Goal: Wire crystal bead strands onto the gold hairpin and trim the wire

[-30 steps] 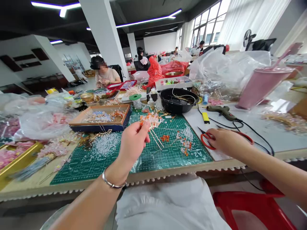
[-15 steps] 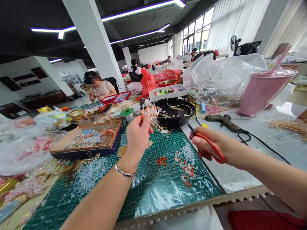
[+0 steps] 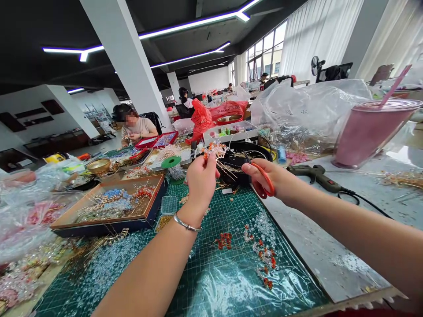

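Both hands have risen and drawn close together above the far edge of the mat, and the scissors have come up off the counter. At upper left, a co-worker (image 3: 135, 130) sits bent over their own work. Nearer, a wooden tray (image 3: 155, 193) holds gold wire sprays and blue beads. The left hand (image 3: 201, 185), a silver bangle (image 3: 187, 223) at its wrist, is closed, pinching a beaded wire spray (image 3: 213, 150) above the green cutting mat (image 3: 291, 286), with thin stems fanning out to the right. Orange bead clusters (image 3: 224, 241) lie on the mat below. The right hand (image 3: 269, 178) is curled firmly around orange-handled scissors (image 3: 261, 187), their tips pointing up near the stems. Further right lie a hot glue gun (image 3: 313, 176) and a pink cup (image 3: 373, 132).
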Available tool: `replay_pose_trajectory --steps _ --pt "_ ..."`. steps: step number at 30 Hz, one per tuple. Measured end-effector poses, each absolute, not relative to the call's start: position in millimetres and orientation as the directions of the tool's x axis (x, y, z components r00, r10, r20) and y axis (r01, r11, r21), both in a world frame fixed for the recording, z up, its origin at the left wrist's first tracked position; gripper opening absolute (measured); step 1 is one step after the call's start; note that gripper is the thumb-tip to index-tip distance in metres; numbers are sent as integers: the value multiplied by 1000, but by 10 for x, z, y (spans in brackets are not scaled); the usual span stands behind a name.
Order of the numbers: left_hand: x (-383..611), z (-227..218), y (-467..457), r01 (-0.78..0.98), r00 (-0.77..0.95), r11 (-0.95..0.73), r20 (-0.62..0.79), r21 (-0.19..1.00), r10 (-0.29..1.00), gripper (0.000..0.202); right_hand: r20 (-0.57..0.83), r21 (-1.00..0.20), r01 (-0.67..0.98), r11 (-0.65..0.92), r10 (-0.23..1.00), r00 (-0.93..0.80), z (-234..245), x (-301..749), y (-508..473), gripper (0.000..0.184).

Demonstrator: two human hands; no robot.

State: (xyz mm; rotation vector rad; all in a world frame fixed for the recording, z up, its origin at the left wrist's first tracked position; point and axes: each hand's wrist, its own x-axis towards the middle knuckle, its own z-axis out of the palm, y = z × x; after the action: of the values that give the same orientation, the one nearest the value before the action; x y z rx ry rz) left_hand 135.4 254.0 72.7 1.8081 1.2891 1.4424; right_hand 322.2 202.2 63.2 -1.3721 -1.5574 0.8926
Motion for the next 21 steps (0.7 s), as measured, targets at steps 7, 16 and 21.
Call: replay_pose_trajectory --steps 7,16,21 --pt "1415 680 2632 351 -9 -434 466 830 885 41 177 -915 365 173 984 -21 618 3241 2117 54" --pt "1467 745 2578 353 -2 -428 458 832 889 41 181 -890 422 169 983 -12 670 3278 2131 56" --pt "1495 787 2593 344 0 -409 435 845 900 39 170 -799 587 130 985 12 680 3343 2188 54"
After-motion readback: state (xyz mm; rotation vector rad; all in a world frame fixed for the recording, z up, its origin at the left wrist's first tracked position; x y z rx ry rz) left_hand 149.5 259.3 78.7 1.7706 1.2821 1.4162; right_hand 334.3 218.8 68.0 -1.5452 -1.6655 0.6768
